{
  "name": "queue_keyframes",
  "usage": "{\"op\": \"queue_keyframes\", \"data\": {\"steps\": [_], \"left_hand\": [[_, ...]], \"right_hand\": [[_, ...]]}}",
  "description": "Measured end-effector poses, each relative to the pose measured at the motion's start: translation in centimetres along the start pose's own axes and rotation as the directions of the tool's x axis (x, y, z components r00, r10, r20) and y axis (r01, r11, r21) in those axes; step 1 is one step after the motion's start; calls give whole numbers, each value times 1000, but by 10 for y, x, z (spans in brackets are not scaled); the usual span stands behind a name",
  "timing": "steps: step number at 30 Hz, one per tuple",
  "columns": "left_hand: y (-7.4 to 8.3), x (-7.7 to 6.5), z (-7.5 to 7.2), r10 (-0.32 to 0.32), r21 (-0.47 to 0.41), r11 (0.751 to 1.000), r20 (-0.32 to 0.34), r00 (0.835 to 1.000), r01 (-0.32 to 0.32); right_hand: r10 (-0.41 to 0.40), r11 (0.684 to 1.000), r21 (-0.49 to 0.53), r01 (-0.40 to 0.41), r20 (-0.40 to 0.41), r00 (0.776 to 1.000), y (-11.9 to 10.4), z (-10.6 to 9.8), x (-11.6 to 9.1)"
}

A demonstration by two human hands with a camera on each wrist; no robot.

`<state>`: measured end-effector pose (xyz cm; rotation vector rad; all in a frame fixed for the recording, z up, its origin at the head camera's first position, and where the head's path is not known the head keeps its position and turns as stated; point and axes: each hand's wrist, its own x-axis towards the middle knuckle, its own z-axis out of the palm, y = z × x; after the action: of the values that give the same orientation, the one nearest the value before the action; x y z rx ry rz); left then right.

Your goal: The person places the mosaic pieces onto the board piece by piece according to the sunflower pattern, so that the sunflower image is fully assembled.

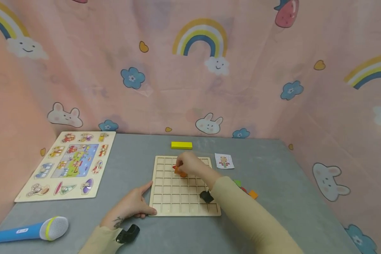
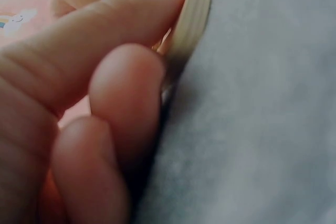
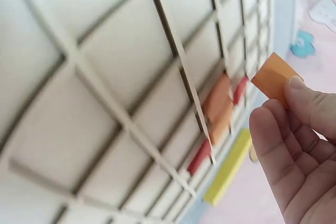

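My right hand (image 1: 190,164) is over the upper part of a wooden grid board (image 1: 166,199), pinching an orange square tile (image 3: 274,76) between thumb and fingers. In the right wrist view, that tile is raised off the board, near orange tiles (image 3: 218,98) and red tiles (image 3: 199,157) lying in the grid cells. My left hand (image 1: 131,204) touches the board's left side, index finger stretched along the edge and thumb at the near corner. The left wrist view has the thumb (image 2: 131,11) against the wooden edge, with other fingers curled below it.
A yellow block (image 1: 181,145) lies behind the board, and a small picture card (image 1: 224,161) at its right. Green, red and orange pieces (image 1: 253,194) lie partly behind the right sleeve. Leftward are a picture puzzle board (image 1: 47,187) and a blue toy microphone (image 1: 25,229).
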<state>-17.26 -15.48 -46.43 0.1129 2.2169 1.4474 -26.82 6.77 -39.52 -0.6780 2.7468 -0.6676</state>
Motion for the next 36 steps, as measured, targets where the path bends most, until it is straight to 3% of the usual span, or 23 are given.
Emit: {"op": "queue_keyframes", "data": {"steps": [5,16,22,25,29,36], "left_hand": [[-1,0,0,11,-24,1000,15,1000,-11],[1,0,1,10,-3,1000,-1,1000,-10],[1,0,1,6,12,1000,-17,1000,-6],[0,1,2,10,14,1000,-18,1000,-10],[1,1,2,11,10,1000,-21,1000,-10],[1,2,2,4,18,1000,-30,1000,-3]], "right_hand": [[-8,1000,-25,9,30,1000,-4,12,7],[76,987,-141,-71,34,997,-5,20,13],[65,973,-223,-62,9,998,-7,22,13],[59,981,-185,-62,-25,998,-8,13,9],[65,995,-74,-71,-86,994,1,-15,-7],[46,996,-69,-57,-154,987,45,-63,-60]]}}
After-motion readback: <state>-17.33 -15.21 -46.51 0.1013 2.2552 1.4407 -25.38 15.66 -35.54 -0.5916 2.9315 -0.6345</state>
